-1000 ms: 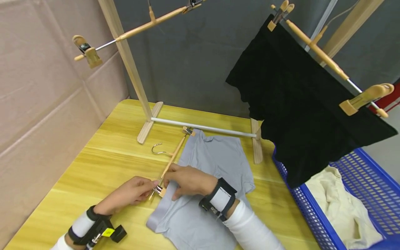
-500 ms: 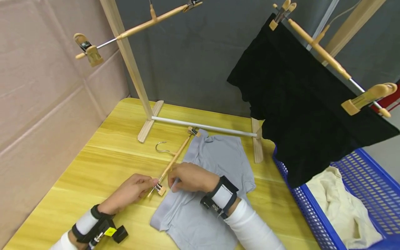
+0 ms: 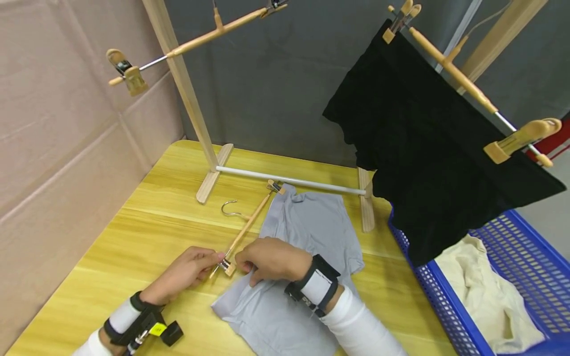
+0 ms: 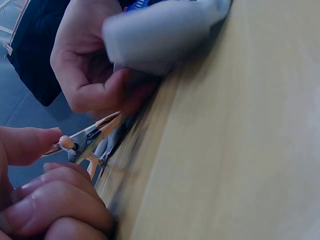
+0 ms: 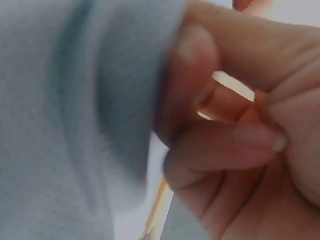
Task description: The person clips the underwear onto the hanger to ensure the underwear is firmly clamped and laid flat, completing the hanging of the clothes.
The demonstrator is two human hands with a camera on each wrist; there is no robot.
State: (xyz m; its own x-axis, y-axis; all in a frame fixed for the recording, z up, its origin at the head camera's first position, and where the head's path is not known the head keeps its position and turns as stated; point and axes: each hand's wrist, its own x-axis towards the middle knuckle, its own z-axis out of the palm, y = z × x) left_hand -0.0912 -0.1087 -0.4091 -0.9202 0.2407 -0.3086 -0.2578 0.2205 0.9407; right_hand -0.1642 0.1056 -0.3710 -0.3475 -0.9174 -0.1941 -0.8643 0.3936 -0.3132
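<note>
While you've got both hands meeting near the middle of the front half of the worktop, here's how it reads:

Left hand: your left hand [image 3: 187, 269] is pinching the near clip [image 3: 228, 267] of the wooden clip hanger [image 3: 247, 228]. In the left wrist view the thumb [image 4: 27, 144] sits on the clip's tail and its metal mouth looks sprung apart, which is probably why you're squeezing there.

Right hand: your right hand [image 3: 271, 258] has its fingers curled round the edge of the grey shirt [image 3: 307, 232], bunching the cloth just beside that clip, so the hem looks lined up to go into it. The right wrist view is blurry, but the fabric does wrap over the fingers [image 5: 190, 65].

Hanger: lies flat and diagonal, its hook [image 3: 230, 209] pointing toward the left edge. The far clip [image 3: 275, 186] sits at the shirt's far corner; can't tell if it's biting the cloth.

Shirt: spread flat on the worktop [image 3: 147, 217], between the hanger and the right edge, keeping the hem easy to reach.

Around: a wooden rack [image 3: 213, 170] stands along the far edge, with a black garment [image 3: 427, 148] clipped up high. A blue basket [image 3: 525, 257] with cream cloth [image 3: 485, 291] sits off the right edge.
</note>
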